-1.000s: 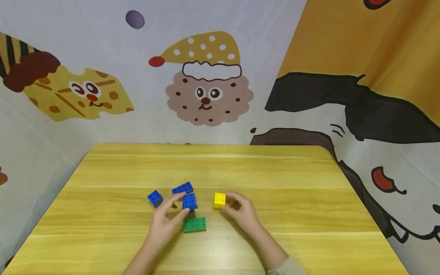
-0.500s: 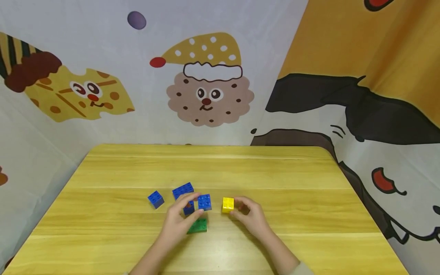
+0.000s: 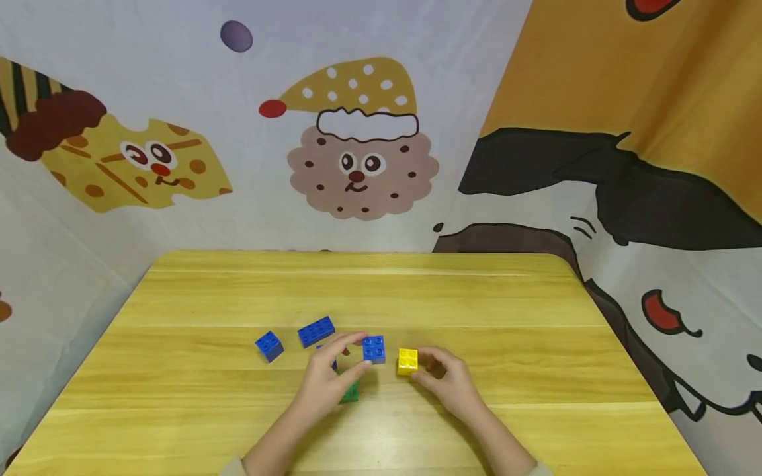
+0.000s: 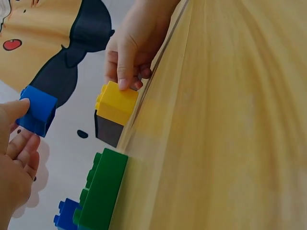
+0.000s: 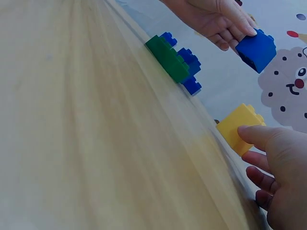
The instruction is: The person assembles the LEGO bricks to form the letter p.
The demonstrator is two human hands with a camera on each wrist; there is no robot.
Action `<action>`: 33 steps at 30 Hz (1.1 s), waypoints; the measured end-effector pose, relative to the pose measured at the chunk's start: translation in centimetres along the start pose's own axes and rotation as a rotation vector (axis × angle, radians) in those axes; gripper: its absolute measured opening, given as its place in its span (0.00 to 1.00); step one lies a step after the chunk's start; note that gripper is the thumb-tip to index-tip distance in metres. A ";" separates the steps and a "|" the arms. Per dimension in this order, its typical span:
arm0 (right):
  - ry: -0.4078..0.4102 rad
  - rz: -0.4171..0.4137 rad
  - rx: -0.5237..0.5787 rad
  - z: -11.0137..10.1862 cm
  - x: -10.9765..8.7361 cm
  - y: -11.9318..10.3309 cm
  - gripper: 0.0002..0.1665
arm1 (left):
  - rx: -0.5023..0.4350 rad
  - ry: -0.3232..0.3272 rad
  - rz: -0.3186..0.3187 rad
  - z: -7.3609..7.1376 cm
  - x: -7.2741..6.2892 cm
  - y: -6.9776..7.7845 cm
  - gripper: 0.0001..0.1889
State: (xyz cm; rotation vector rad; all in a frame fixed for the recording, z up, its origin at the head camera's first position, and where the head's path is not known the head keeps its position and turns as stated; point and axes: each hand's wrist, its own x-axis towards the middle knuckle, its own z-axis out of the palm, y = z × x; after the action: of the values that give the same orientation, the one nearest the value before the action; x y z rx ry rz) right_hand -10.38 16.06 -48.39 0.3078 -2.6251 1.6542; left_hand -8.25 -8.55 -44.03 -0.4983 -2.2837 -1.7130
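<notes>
Currently, the left hand (image 3: 327, 378) pinches a square blue brick (image 3: 374, 350), raised clear of the table (image 3: 506, 304); the right hand (image 3: 448, 380) pinches a yellow brick (image 3: 407, 361) by its right side. The square blue brick is just left of the yellow brick, with a narrow gap between; studs face upward on both. Whether the yellow brick touches the table cannot be told for certain.

For sound handling, grip side walls only, leaving studs and undersides unobstructed. Hold the square blue brick level and square its faces to the yellow brick before narrowing the gap. Light fingertip pressure should suffice. Low movement of the left hand could knock the green brick (image 4: 101, 191), partly hidden by it in the head view.
</notes>
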 end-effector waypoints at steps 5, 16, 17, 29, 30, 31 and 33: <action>0.001 -0.008 -0.008 -0.7 -0.3 0.4 0.24 | -0.021 -0.041 0.022 0.7 0.3 -0.1 0.23; -0.006 -0.041 -0.077 -1.8 -0.7 1.1 0.23 | -0.081 -0.122 -0.030 2.4 1.1 0.2 0.22; -0.008 -0.051 -0.076 -1.9 -0.7 1.2 0.23 | -0.083 -0.128 -0.028 2.5 1.1 0.2 0.22; -0.064 -0.084 -0.078 -2.6 -0.6 1.6 0.23 | -0.100 -0.161 -0.008 4.0 1.5 0.0 0.21; -0.066 -0.084 -0.077 -2.6 -0.6 1.6 0.23 | -0.100 -0.161 -0.004 4.1 1.6 0.0 0.20; -0.068 -0.084 -0.078 -2.6 -0.6 1.6 0.23 | -0.103 -0.160 0.001 4.2 1.6 -0.1 0.20; -0.072 -0.088 -0.077 -2.6 -0.6 1.6 0.23 | -0.104 -0.161 0.010 4.3 1.7 -0.1 0.20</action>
State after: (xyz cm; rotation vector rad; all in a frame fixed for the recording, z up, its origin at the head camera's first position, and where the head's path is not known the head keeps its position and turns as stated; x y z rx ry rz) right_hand -10.34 19.17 -48.76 0.4812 -2.6760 1.5393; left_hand -9.79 -4.21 -44.71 -0.6906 -2.3025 -1.8560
